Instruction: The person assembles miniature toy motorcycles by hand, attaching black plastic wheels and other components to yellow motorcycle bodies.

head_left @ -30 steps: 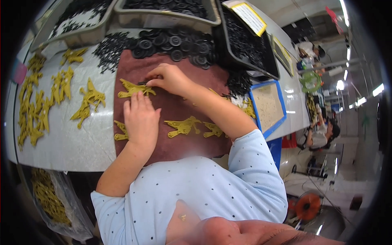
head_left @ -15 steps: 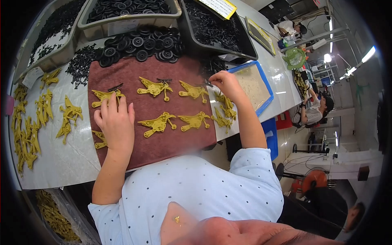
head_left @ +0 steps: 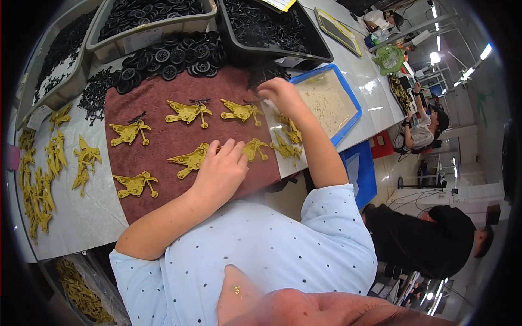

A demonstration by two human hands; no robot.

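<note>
1. The left hand (head_left: 223, 168) lies over the lower row, its fingers bent and a little apart, partly covering two frames; its thumb is hidden, so I cannot tell whether it grips anything.
2. The right hand (head_left: 284, 98) is at the cloth's upper right edge, fingers curled and drawn together beside the small black parts (head_left: 267, 75); I cannot tell whether anything is pinched there.
3. Six mustard-yellow frames (head_left: 187, 112) lie flat on the cloth in two rows of three; each has a pointed, wing-like end and thin legs with rounded tips; a short black bar (head_left: 137, 117) lies at the top of each upper frame.
4. The cloth (head_left: 166, 138) is dark red and soft-looking, spread on a pale, shiny table (head_left: 81, 220); more yellow frames are heaped at the left; black spoked wheels (head_left: 169, 72) are piled along the cloth's top edge, in front of a grey tub (head_left: 157, 28).
5. A blue-rimmed tray (head_left: 323, 103) sits to the right; beyond are a green basket (head_left: 389, 60), a seated co-worker (head_left: 421, 130), a person in black (head_left: 429, 239) and bright lamps (head_left: 485, 51).
</note>
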